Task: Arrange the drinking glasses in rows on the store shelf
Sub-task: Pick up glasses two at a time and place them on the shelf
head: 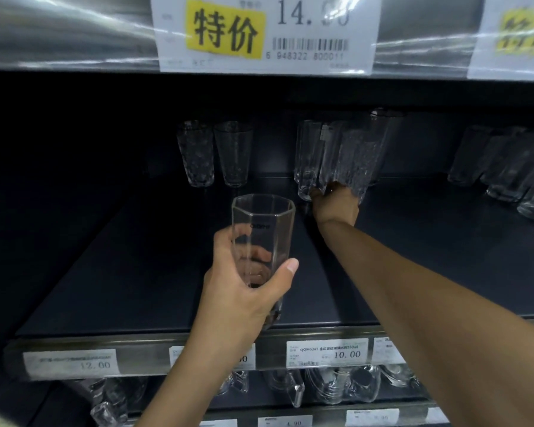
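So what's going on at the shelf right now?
A person is stocking glasses on the dark shelf. The left hand holds a clear faceted glass in front of the shelf, not yet set down. The right hand reaches to the back and grips the base of a textured glass in a cluster there. Two more glasses stand at the back left.

The left hand grips an upright octagonal glass above the dark shelf. Farther back, the right hand holds the foot of a tilted textured glass, touching a tall clear glass.
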Available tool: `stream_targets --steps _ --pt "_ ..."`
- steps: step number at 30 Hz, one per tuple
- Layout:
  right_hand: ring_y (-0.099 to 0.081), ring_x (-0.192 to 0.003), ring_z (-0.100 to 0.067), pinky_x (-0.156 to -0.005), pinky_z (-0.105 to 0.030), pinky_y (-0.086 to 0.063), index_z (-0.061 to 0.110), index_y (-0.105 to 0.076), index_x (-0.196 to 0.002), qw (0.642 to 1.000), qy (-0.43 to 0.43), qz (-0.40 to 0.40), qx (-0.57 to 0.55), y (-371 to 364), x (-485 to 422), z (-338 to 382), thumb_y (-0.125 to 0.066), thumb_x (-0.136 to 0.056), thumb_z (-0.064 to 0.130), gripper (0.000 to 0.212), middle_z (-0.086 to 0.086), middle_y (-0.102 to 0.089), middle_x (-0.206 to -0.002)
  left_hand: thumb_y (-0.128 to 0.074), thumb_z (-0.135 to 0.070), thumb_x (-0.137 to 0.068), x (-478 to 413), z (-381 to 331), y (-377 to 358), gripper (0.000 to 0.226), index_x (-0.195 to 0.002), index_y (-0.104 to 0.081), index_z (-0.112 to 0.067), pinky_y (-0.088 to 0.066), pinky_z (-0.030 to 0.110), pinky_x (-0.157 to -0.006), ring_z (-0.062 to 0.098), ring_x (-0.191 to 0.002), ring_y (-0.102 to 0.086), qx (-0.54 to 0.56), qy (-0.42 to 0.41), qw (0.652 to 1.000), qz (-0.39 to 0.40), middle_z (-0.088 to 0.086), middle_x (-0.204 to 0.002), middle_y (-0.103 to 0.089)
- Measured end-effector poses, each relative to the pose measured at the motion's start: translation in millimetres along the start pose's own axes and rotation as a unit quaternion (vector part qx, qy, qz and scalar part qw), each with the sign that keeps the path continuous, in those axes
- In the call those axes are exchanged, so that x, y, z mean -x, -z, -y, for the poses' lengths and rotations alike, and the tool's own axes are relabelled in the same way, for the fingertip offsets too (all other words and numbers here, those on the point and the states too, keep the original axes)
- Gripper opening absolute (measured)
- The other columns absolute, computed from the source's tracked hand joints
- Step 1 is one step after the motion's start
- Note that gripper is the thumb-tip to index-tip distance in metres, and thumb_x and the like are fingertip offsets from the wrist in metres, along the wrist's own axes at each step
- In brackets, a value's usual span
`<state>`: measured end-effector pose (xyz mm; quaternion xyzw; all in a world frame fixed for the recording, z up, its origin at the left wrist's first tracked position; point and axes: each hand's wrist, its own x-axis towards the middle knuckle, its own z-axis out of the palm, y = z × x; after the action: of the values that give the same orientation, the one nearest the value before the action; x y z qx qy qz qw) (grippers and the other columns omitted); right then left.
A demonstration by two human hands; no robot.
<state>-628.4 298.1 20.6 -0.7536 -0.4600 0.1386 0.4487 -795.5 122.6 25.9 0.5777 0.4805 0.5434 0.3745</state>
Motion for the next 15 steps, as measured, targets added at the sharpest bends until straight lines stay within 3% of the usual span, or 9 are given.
stream_targets --steps 6,9,15 --pt "-0.064 -0.105 -0.029 -0.072 -0.029 -0.04 0.006 -0.061 -0.113 0.998 0.006 0.0 0.06 -6.0 -3.5 7.2 -0.061 -0.092 0.048 0.047 -0.014 -0.066 -0.116 -0.077 -0.033 -0.072 -2.1 2.8 -1.1 0.049 -0.112 -0.049 -0.034 -0.048 0.007 -0.065 0.002 -0.08 -0.067 -0.011 0.0 1.0 -0.007 -0.018 -0.09 -0.066" --pt "-0.064 -0.102 -0.029 -0.07 -0.029 -0.04 0.006 -0.061 -0.11 0.997 0.013 -0.002 0.077 -6.7 -6.5 6.7 -0.061 -0.093 0.048 0.045 -0.013 -0.067 -0.113 -0.079 -0.032 -0.072 -2.7 3.4 -1.7 0.048 -0.106 -0.047 -0.042 -0.049 0.008 -0.067 0.003 -0.08 -0.068 -0.011 -0.002 1.0 -0.008 -0.017 -0.091 -0.067" --pt "-0.065 -0.099 -0.029 -0.07 -0.029 -0.042 0.006 -0.062 -0.104 0.997 0.025 -0.014 0.071 -6.0 -5.6 3.0 -0.064 -0.092 0.044 0.04 -0.012 -0.068 -0.107 -0.069 -0.052 -0.052 -4.2 2.9 -4.0 0.056 -0.103 -0.048 -0.041 -0.049 0.008 -0.066 0.003 -0.077 -0.067 -0.004 -0.016 1.0 -0.023 -0.015 -0.089 -0.068"
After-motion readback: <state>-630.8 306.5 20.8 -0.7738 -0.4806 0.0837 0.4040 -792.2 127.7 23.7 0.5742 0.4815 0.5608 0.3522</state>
